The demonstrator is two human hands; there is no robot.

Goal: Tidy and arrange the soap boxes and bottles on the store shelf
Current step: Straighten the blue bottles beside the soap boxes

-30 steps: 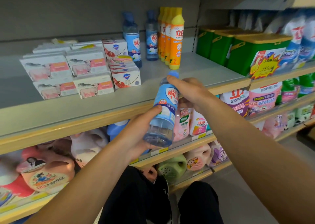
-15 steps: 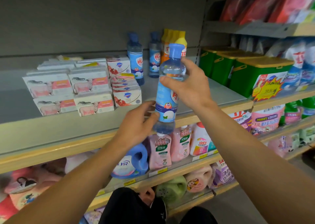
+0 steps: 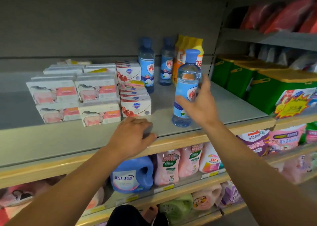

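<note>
A clear blue-capped bottle (image 3: 187, 81) with a blue label stands upright on the grey shelf (image 3: 231, 105) near its front edge. My right hand (image 3: 200, 105) grips its middle, thumb on the left side and fingers round the back. My left hand (image 3: 132, 134) rests palm down on the shelf's front edge and holds nothing. Two matching blue bottles (image 3: 147, 67) (image 3: 166, 62) stand at the back beside orange-yellow bottles (image 3: 181, 54). White and pink soap boxes (image 3: 96, 91) are stacked at the left, and a stack of smaller white boxes (image 3: 135, 105) stands next to them.
Green boxes with yellow lids (image 3: 240, 78) fill the neighbouring shelf on the right. Below, a blue detergent jug (image 3: 132, 174) and pink bottles (image 3: 167, 169) line the lower shelf. Bare grey shelf lies between the soap boxes and the held bottle.
My right hand lifted the blue bottle up from below and set it upright on the shelf. My left hand let go of its base and came down on the shelf edge.
</note>
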